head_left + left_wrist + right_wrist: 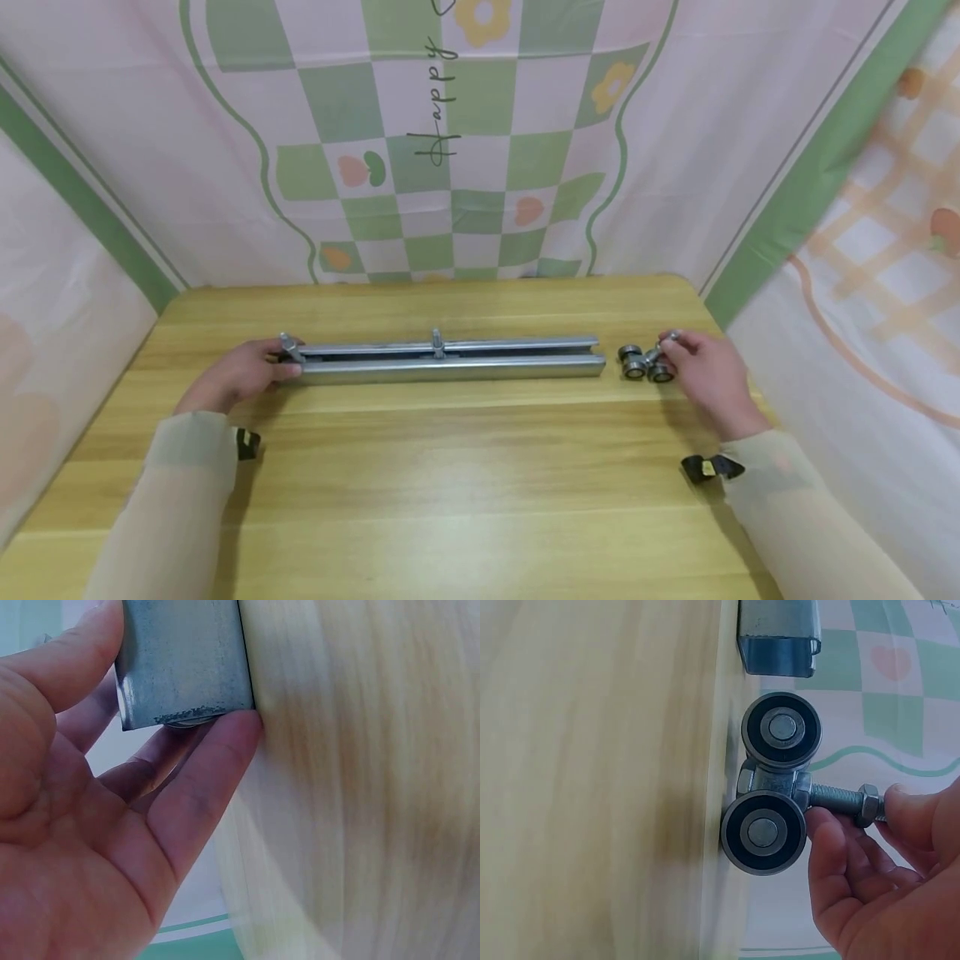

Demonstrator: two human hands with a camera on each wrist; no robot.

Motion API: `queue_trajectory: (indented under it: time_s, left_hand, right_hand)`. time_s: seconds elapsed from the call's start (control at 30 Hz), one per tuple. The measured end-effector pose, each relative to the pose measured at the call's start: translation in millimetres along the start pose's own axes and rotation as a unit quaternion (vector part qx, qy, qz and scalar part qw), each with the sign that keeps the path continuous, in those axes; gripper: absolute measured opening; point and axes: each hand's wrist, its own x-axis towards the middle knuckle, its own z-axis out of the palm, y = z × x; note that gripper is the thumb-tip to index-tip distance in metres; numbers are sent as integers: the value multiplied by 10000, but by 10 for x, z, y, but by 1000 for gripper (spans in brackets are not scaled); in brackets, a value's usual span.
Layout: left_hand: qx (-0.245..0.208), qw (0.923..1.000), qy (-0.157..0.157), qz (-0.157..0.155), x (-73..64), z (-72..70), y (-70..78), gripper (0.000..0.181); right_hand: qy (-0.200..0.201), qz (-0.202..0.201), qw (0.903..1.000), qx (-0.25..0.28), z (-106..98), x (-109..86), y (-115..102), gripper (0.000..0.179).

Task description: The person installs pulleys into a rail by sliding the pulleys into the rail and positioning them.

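Note:
A silver metal track rail (450, 369) with a slot along its top lies lengthwise across the table. My left hand (251, 371) grips its left end, thumb on the near side; the left wrist view shows fingers around the end of the rail. One bolt (291, 347) sticks up from the slot by that hand, and another bolt (438, 343) rises near the middle. Just beyond the rail's right end, my right hand (708, 379) pinches the threaded stem (836, 799) of a four-wheeled roller trolley (772, 781). Its wheels are apart from the rail's open end.
The wooden table (450, 492) reaches back to a hanging checkered cloth (480, 167). More patterned cloth hangs at both sides. A black strap (708, 468) shows at the right wrist, another strap (248, 443) at the left.

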Motion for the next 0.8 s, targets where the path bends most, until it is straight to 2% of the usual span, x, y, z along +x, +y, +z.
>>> queue_trajectory:
  time_s: [0.27,0.6,0.8]
  left_hand:
    - [-48,10000,-16,15,0,0,5,56]
    - [-104,9999,-24,68,-2,10,10,55]
    - [-224,9997,-78,27,-11,-2,18,57]
  right_hand:
    - [230,-269,9992,-189,69,75,-81,33]
    - [118,-419,9977,-526,116,107,-154,31]
    - [-69,-408,9986,-341,131,112,-205,35]
